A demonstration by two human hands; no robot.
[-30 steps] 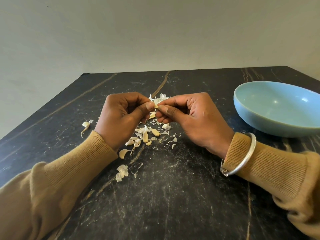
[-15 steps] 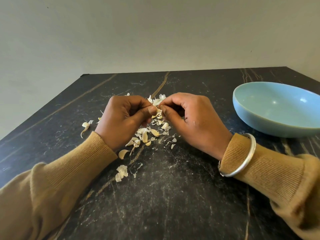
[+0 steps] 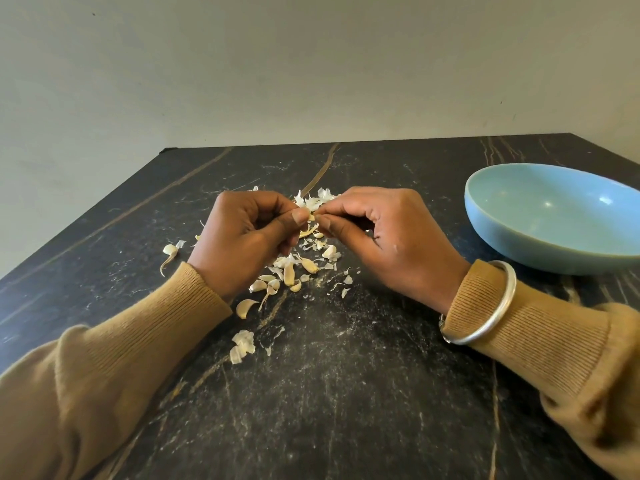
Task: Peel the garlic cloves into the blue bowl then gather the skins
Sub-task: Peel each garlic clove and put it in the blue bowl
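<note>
Now both hands meet mid-table: left hand (image 3: 246, 237) and right hand (image 3: 384, 233) pinch one garlic clove (image 3: 309, 231) above scattered skins (image 3: 294, 268); blue bowl (image 3: 554, 220) sits far right.

No text, label or number can be read anywhere

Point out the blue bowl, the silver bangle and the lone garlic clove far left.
Light blue ceramic bowl (image 3: 554, 216), head view, bare inner surface.
Silver metal bangle (image 3: 509, 292), head view, band over sleeve.
Lone pale garlic clove (image 3: 169, 250), head view, plump body.
</note>
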